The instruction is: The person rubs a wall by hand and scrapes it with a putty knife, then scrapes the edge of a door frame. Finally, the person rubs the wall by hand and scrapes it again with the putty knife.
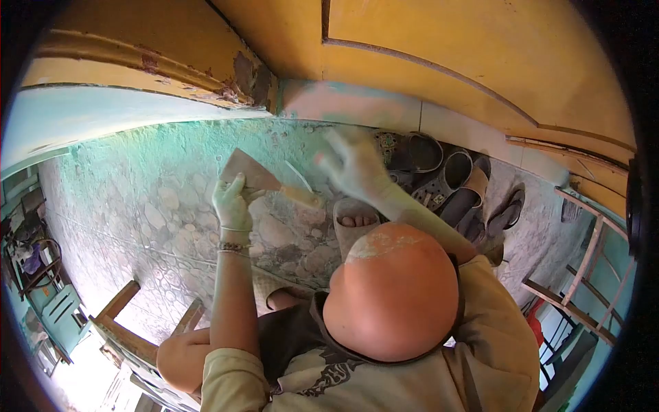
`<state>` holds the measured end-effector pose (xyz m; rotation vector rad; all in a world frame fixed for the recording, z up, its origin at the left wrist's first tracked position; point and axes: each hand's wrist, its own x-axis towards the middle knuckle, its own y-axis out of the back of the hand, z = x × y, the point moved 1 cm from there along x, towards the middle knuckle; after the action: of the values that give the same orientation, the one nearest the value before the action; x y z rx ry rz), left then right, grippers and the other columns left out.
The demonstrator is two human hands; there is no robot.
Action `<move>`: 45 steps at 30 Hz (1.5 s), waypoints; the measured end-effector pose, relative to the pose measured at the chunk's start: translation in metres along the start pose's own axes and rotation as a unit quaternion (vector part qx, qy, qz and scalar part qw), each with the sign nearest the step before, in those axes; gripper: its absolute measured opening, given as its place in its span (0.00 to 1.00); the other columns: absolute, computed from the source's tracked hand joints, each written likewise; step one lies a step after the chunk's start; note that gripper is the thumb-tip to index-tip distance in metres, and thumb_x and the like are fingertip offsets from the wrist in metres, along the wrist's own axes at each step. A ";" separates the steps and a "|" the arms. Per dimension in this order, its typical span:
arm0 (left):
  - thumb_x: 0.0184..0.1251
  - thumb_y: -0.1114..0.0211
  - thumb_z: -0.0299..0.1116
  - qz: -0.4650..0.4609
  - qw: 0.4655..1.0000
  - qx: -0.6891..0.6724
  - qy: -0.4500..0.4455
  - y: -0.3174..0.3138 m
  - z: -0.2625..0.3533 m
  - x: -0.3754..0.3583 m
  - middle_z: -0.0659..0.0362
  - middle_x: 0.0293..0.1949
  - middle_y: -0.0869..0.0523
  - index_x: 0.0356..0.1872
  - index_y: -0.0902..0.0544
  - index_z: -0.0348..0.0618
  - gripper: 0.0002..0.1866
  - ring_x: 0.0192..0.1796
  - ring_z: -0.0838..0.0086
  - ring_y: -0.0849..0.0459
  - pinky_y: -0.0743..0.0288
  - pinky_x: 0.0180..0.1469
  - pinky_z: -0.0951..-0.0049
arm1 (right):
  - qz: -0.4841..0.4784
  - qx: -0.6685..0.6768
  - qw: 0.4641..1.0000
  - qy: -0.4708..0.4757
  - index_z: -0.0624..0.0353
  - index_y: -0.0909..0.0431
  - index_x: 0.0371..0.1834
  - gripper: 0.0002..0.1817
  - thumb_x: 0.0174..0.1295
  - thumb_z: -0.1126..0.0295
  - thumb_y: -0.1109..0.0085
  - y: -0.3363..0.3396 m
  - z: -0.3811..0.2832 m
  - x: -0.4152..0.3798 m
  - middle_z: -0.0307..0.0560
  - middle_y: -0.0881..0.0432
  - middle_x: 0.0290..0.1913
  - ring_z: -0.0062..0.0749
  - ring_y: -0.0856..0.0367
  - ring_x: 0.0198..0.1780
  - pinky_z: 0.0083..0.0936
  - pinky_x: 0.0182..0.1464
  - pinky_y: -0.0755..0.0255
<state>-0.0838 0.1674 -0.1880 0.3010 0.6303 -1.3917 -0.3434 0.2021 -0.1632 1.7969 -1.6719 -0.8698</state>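
A scraper (255,176) with a flat, roughly triangular blade and a pale handle is held by its blade in my left hand (233,200), thumb on top and fingers beneath. Its handle points right, towards my right hand (357,168). That hand is raised, dusty and smeared by motion, its fingers apart with nothing visible between them. A thin white strip (298,176) shows just above the scraper's handle. Below both hands is a stone-patterned floor (158,220), with green-white powder or paint along its upper part.
Several shoes and clogs (454,168) lie right of my right hand, beside a foot in a sandal (355,214). Yellow panels (480,48) and a pale ledge (350,103) border the top. A wooden frame (123,323) stands lower left, a metal rack (583,275) right.
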 end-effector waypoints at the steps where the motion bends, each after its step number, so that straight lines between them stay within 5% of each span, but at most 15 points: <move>1: 0.66 0.44 0.26 -0.005 1.000 0.016 0.000 0.007 0.003 0.000 0.53 0.32 0.17 0.41 0.27 0.36 0.06 0.28 0.69 0.16 0.16 0.28 0.70 | 0.108 -0.088 0.990 -0.032 0.63 0.31 0.58 0.26 0.61 0.57 0.45 0.009 0.010 0.003 0.63 0.25 0.52 0.59 0.29 0.56 0.45 0.58 0.35; 3: 0.65 0.44 0.26 -0.015 0.999 0.049 -0.004 0.015 0.008 0.001 0.53 0.32 0.17 0.41 0.27 0.35 0.07 0.27 0.70 0.16 0.16 0.26 0.72 | 0.254 -0.295 0.917 -0.089 0.66 0.32 0.58 0.31 0.64 0.49 0.53 -0.003 0.075 0.002 0.69 0.29 0.56 0.66 0.36 0.61 0.51 0.66 0.47; 6: 0.66 0.44 0.29 -0.040 0.996 0.080 0.010 0.016 0.005 -0.004 0.56 0.33 0.16 0.46 0.25 0.35 0.11 0.28 0.73 0.16 0.18 0.26 0.74 | 0.206 -0.281 0.899 -0.266 0.70 0.39 0.63 0.39 0.65 0.42 0.63 -0.011 0.101 0.027 0.73 0.40 0.64 0.69 0.45 0.67 0.56 0.70 0.61; 9: 0.65 0.44 0.29 -0.051 0.995 0.086 0.030 0.018 -0.008 -0.004 0.56 0.32 0.17 0.48 0.25 0.34 0.13 0.27 0.74 0.16 0.19 0.26 0.75 | -0.166 -0.049 0.921 -0.350 0.77 0.53 0.67 0.48 0.64 0.37 0.69 0.022 0.061 0.065 0.77 0.56 0.70 0.68 0.57 0.71 0.58 0.70 0.68; 10: 0.65 0.44 0.29 -0.057 0.994 0.086 0.029 0.015 -0.008 -0.006 0.56 0.32 0.17 0.49 0.26 0.34 0.13 0.27 0.74 0.17 0.19 0.26 0.75 | 0.053 -0.200 0.876 -0.436 0.80 0.64 0.68 0.52 0.63 0.36 0.66 -0.012 0.064 0.069 0.78 0.64 0.70 0.69 0.65 0.72 0.59 0.70 0.72; 13: 0.65 0.44 0.29 -0.072 0.993 0.086 0.025 0.007 -0.008 -0.008 0.56 0.33 0.17 0.50 0.27 0.34 0.15 0.28 0.74 0.17 0.19 0.26 0.76 | 0.043 -0.200 0.909 -0.364 0.81 0.68 0.67 0.54 0.62 0.36 0.64 -0.030 0.047 0.071 0.80 0.67 0.70 0.70 0.67 0.72 0.58 0.70 0.72; 18: 0.65 0.44 0.29 -0.066 0.993 0.096 0.025 0.006 -0.008 -0.014 0.55 0.34 0.17 0.51 0.27 0.34 0.15 0.29 0.73 0.16 0.19 0.26 0.76 | 0.167 -0.206 0.961 -0.074 0.81 0.53 0.66 0.48 0.62 0.42 0.54 -0.094 0.007 0.090 0.76 0.54 0.69 0.67 0.58 0.72 0.55 0.71 0.63; 21: 0.66 0.44 0.29 -0.056 0.995 0.083 0.020 0.015 -0.002 -0.016 0.55 0.35 0.17 0.51 0.27 0.34 0.15 0.29 0.73 0.16 0.19 0.25 0.77 | 0.107 -0.169 0.979 0.035 0.73 0.39 0.63 0.38 0.61 0.49 0.49 -0.096 -0.002 0.081 0.72 0.43 0.66 0.63 0.45 0.68 0.55 0.67 0.50; 24: 0.66 0.45 0.29 -0.044 0.996 0.080 0.004 0.029 0.001 -0.016 0.55 0.35 0.17 0.51 0.27 0.34 0.14 0.30 0.73 0.16 0.19 0.25 0.77 | 0.103 -0.198 0.974 -0.031 0.63 0.30 0.56 0.27 0.59 0.57 0.48 -0.062 -0.007 0.081 0.67 0.28 0.55 0.57 0.29 0.58 0.52 0.57 0.36; 28: 0.66 0.44 0.29 -0.025 0.995 0.092 0.021 0.039 -0.005 -0.014 0.56 0.34 0.17 0.50 0.27 0.34 0.14 0.30 0.74 0.16 0.19 0.26 0.77 | -0.049 -0.034 0.998 -0.036 0.59 0.25 0.48 0.18 0.56 0.64 0.50 -0.044 0.004 0.113 0.60 0.18 0.37 0.53 0.19 0.41 0.44 0.46 0.26; 33: 0.66 0.44 0.28 -0.043 0.995 0.086 0.023 0.032 -0.001 -0.018 0.57 0.32 0.18 0.48 0.26 0.35 0.12 0.29 0.75 0.17 0.20 0.26 0.77 | -0.163 -0.051 0.983 -0.067 0.67 0.26 0.48 0.18 0.57 0.67 0.52 -0.072 0.000 0.137 0.62 0.19 0.43 0.54 0.19 0.46 0.44 0.52 0.28; 37: 0.66 0.44 0.29 -0.047 0.995 0.083 0.020 0.029 -0.008 -0.012 0.57 0.33 0.17 0.47 0.26 0.35 0.12 0.29 0.74 0.17 0.20 0.25 0.76 | -0.116 -0.131 0.984 0.041 0.65 0.27 0.52 0.22 0.57 0.63 0.51 -0.084 -0.004 0.112 0.64 0.19 0.35 0.53 0.19 0.42 0.44 0.47 0.25; 42: 0.66 0.43 0.27 -0.036 0.997 0.056 0.033 0.032 -0.009 -0.012 0.57 0.29 0.18 0.43 0.26 0.36 0.08 0.25 0.76 0.18 0.20 0.24 0.78 | -0.052 -0.084 0.995 0.003 0.56 0.28 0.55 0.22 0.55 0.68 0.49 -0.050 -0.015 0.089 0.52 0.21 0.21 0.43 0.22 0.20 0.42 0.23 0.27; 45: 0.66 0.43 0.26 -0.021 0.998 0.056 0.029 0.029 -0.007 -0.011 0.57 0.29 0.18 0.42 0.26 0.36 0.07 0.25 0.76 0.19 0.20 0.23 0.78 | -0.068 -0.027 0.996 -0.056 0.55 0.28 0.55 0.22 0.54 0.69 0.50 -0.071 0.003 0.099 0.52 0.21 0.22 0.43 0.20 0.24 0.43 0.26 0.26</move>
<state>-0.0574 0.1853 -0.1922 0.4210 0.6093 -1.4661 -0.2970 0.1107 -0.2281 1.8742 -1.5916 -1.0825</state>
